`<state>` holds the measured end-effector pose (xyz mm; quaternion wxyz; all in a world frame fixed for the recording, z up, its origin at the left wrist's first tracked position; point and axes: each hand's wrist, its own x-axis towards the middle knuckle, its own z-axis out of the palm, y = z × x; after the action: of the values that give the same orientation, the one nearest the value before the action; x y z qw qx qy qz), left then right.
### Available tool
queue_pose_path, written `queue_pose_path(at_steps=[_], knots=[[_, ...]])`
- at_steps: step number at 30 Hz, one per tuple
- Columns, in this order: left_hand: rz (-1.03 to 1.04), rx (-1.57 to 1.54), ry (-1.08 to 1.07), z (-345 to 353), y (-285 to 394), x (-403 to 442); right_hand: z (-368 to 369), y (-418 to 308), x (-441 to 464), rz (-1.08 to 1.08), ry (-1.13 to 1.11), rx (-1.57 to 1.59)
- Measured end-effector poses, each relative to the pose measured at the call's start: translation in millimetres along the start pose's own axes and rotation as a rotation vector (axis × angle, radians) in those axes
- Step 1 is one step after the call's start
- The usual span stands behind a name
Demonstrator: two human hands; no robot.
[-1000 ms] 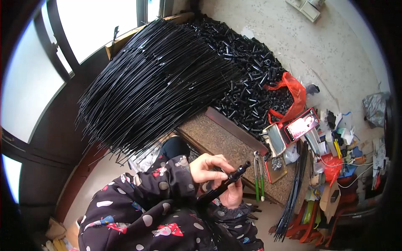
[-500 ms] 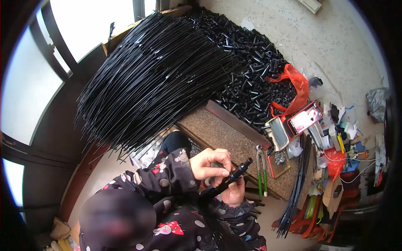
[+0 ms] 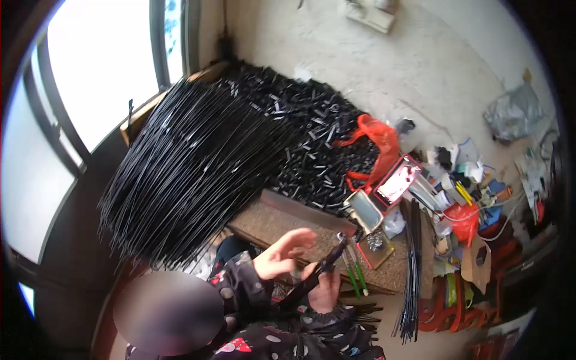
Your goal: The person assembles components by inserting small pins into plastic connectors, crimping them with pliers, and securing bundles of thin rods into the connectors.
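Your right hand [image 3: 324, 292] wraps a black tube [image 3: 327, 262] just left of the green-handled pliers [image 3: 360, 277], your left hand [image 3: 281, 255] opens, fingers spread, farther left of those pliers.

Left hand [image 3: 281, 255] is off the black tube [image 3: 330, 259] now, fingers spread just to the left of it; it was working at the tube with fingers and thumb before. Tube's far end now overlaps the head of the green-handled pliers [image 3: 354, 263] in view; gap there earlier, can't tell if touching. View swung: grey plastic bag [image 3: 513, 113] at far right and white object [image 3: 369, 17] at far side now show more fully.
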<state>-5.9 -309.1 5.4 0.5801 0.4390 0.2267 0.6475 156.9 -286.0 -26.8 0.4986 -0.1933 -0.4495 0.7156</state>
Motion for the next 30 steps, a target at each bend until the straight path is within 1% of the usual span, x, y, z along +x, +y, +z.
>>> queue_pose_path(at_steps=[1, 2, 4, 5, 6, 8, 9, 11, 12, 13, 14, 16, 17, 19, 20, 21, 23, 24, 25, 26, 27, 28, 29, 30], knots=[[-0.035, 0.002, -0.068, -1, 5, 2, 13, -7, 2, -0.017, 0.218, 0.063], [0.046, 0.131, -0.098, 6, 10, 3, 17, -4, 2, -0.082, 0.266, -0.033], [0.077, 0.453, -0.158, 15, 21, 3, 26, 0, 0, -0.185, 0.366, -0.229], [0.175, 0.733, -0.046, 25, 27, 2, 33, -5, -7, -0.154, 0.324, -0.299], [0.068, 0.732, 0.023, 28, 29, -1, 30, -2, -7, -0.322, 0.176, -0.498], [0.036, 0.751, 0.045, 24, 30, -3, 34, -5, -11, -0.311, 0.154, -0.446], [0.102, 0.848, 0.048, 28, 34, -4, 33, -7, -10, -0.306, 0.124, -0.46], [0.192, 0.743, 0.094, 17, 14, -6, 27, -11, -10, -0.282, 0.061, -0.489], [0.238, 0.692, 0.12, 13, 7, -7, 35, -22, -11, -0.198, 0.075, -0.47], [0.215, 0.672, 0.08, 21, 21, -5, 38, -29, -10, -0.153, 0.066, -0.502], [0.102, 0.643, 0.029, 17, 27, -7, 37, -32, -10, -0.11, 0.058, -0.534], [-0.006, 0.49, -0.043, 14, 38, -7, 29, -29, -11, 0.085, 0.0, -0.291], [-0.039, 0.455, -0.113, 11, 41, -6, 24, -26, -10, 0.18, -0.025, -0.17], [-0.105, 0.379, -0.256, 6, 45, -5, 11, -24, -2, 0.214, -0.204, -0.218], [-0.106, 0.353, -0.347, 3, 43, -2, 6, -25, 2, 0.23, -0.292, -0.24], [-0.105, 0.328, -0.438, -3, 40, 1, 6, -30, 5, 0.295, -0.343, -0.257], [-0.091, 0.323, -0.632, -12, 35, 8, 2, -26, 6, 0.321, -0.393, -0.198], [-0.113, 0.269, -0.552, -15, 27, 2, -1, -22, 8, 0.33, -0.418, -0.17], [-0.13, 0.242, -0.435, -17, 19, -7, -2, -19, 12, 0.246, -0.436, -0.166], [-0.15, 0.214, -0.315, -17, 13, -14, -1, -18, 13, 0.247, -0.315, -0.174], [-0.266, 0.204, -0.137, 0, 20, -15, 11, -24, 17, 0.248, -0.196, -0.18], [-0.051, 0.453, -0.169, 9, 23, -10, 18, -26, 20, 0.248, -0.079, -0.187], [0.102, 0.677, -0.173, 10, 20, -6, 20, -24, 20, 0.219, -0.004, -0.22], [0.256, 0.898, -0.174, 9, 18, -5, 22, -22, 19, 0.204, -0.005, -0.273]])
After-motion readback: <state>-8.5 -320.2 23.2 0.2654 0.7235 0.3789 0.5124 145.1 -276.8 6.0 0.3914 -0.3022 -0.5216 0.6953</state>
